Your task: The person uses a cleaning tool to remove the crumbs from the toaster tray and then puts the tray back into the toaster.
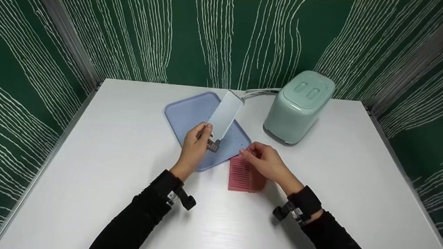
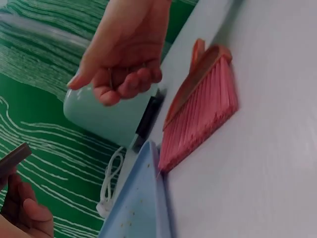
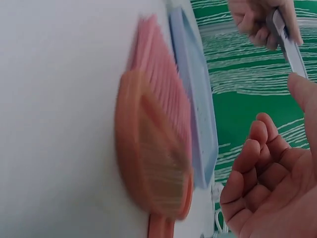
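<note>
My left hand (image 1: 195, 146) pinches the dark end of a crumb tray (image 1: 226, 113), a flat pale plate tilted over a blue tray (image 1: 184, 117). Small crumbs dot the blue tray's surface. Just beyond the tray's near right corner lies a hand brush (image 1: 239, 174), with pink bristles and an orange body, flat on the table. My right hand (image 1: 267, 161) hovers above this brush, partly covering it in the head view. In the right wrist view its fingers (image 3: 247, 171) are loosely bent around nothing. The left wrist view shows only the dark end (image 2: 15, 157) of the crumb tray.
A mint-green toaster (image 1: 300, 107) stands at the back right of the white table (image 1: 102, 152). Its white cord (image 1: 259, 91) runs left behind the blue tray. Green walls (image 1: 184, 35) with white lines enclose the table's back and sides.
</note>
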### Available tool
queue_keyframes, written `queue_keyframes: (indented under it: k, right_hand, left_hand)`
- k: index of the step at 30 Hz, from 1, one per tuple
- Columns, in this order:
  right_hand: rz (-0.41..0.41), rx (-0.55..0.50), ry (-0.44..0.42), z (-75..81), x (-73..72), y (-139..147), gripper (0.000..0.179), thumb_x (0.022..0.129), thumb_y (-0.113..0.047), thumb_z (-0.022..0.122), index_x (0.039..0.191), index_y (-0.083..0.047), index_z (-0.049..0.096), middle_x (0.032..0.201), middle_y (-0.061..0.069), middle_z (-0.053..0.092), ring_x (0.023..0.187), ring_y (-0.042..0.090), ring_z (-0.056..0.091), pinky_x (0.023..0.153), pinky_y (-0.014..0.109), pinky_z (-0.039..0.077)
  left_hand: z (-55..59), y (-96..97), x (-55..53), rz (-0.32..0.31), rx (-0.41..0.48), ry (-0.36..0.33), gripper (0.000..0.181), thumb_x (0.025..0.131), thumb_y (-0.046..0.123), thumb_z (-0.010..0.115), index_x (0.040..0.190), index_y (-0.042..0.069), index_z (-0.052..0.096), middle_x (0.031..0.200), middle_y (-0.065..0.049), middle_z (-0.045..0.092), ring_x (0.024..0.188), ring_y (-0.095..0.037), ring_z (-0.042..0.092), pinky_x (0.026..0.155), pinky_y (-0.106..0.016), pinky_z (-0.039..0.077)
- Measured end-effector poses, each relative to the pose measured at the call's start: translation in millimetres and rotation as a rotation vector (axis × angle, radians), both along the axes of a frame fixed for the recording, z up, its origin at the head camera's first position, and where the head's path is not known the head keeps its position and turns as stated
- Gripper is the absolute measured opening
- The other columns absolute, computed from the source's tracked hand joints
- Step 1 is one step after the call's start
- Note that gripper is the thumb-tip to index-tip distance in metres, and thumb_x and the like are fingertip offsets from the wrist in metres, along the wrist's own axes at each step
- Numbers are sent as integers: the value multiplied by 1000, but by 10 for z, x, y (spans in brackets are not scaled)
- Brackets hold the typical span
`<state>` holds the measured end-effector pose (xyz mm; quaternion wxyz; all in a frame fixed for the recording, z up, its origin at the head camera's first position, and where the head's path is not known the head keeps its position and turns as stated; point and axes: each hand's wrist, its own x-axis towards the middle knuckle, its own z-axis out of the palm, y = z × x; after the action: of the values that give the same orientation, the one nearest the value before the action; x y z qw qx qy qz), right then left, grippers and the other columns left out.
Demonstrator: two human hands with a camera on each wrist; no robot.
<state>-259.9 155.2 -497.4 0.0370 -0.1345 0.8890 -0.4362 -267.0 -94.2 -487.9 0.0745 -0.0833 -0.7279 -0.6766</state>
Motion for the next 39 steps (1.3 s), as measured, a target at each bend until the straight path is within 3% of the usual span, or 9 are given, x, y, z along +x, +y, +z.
queue_keyframes:
  k: [8, 12, 15, 20, 27, 30, 32, 34, 39]
  right_hand:
    - [19, -193, -91, 72, -19, -293, 36, 110, -35, 63, 104, 0, 73, 80, 8, 66, 75, 21, 62, 69, 29, 51]
    - [-14, -322, -166, 70, -32, -387, 36, 111, -35, 61, 99, -3, 72, 78, 1, 66, 73, 17, 63, 73, 32, 55]
    - [-48, -402, -206, 61, -42, -435, 35, 112, -35, 60, 99, -4, 71, 79, -3, 65, 71, 13, 63, 70, 27, 56]
    - [-105, -444, -212, 53, -39, -482, 36, 112, -33, 60, 94, -3, 70, 73, -4, 60, 64, 9, 61, 62, 23, 54]
    - [-145, -484, -235, 17, -30, -519, 42, 110, -39, 62, 86, -5, 68, 69, -3, 63, 58, 9, 61, 59, 23, 54]
    - [-149, -487, -239, -1, -23, -539, 42, 110, -39, 62, 90, -4, 72, 67, -2, 66, 56, 10, 63, 58, 26, 57]
    - [-143, -487, -234, -11, -21, -548, 42, 111, -38, 61, 93, -2, 73, 66, -1, 68, 54, 11, 65, 56, 28, 58]
    - [-143, -491, -225, -22, -22, -554, 42, 111, -36, 60, 93, -1, 73, 64, 0, 69, 52, 12, 65, 55, 30, 58]
    - [-161, -496, -198, -37, -17, -557, 42, 112, -35, 60, 89, -1, 71, 61, 1, 68, 48, 11, 64, 51, 29, 56]
  left_hand:
    - [-81, 304, 86, -5, 79, -80, 30, 117, 32, 47, 98, 13, 59, 84, 4, 50, 80, -12, 49, 72, -25, 42]
    - [-119, 431, 114, -6, 114, -103, 30, 117, 31, 45, 100, 10, 59, 91, 2, 52, 89, -13, 52, 81, -27, 45]
    - [-132, 497, 139, 3, 145, -132, 30, 117, 31, 45, 111, 8, 63, 104, -2, 61, 103, -16, 59, 94, -32, 51]
    - [-165, 573, 170, 30, 182, -165, 39, 117, 35, 43, 133, 6, 64, 139, -12, 66, 140, -26, 56, 122, -44, 42]
    - [-232, 668, 206, 47, 223, -192, 42, 118, 37, 41, 139, 7, 61, 148, -12, 60, 148, -26, 49, 124, -43, 39]
    - [-248, 713, 227, 58, 228, -202, 42, 118, 38, 40, 138, 7, 60, 140, -11, 62, 132, -25, 60, 112, -40, 50]
    - [-250, 733, 243, 55, 243, -217, 42, 118, 39, 39, 138, 7, 58, 129, -10, 63, 107, -20, 65, 89, -35, 56]
    - [-266, 746, 251, 45, 269, -231, 42, 118, 38, 38, 141, 7, 56, 124, -9, 61, 82, -14, 58, 69, -30, 51]
    - [-282, 757, 254, 27, 287, -275, 56, 118, 40, 38, 164, 7, 39, 140, -20, 57, 70, -11, 55, 63, -29, 52]
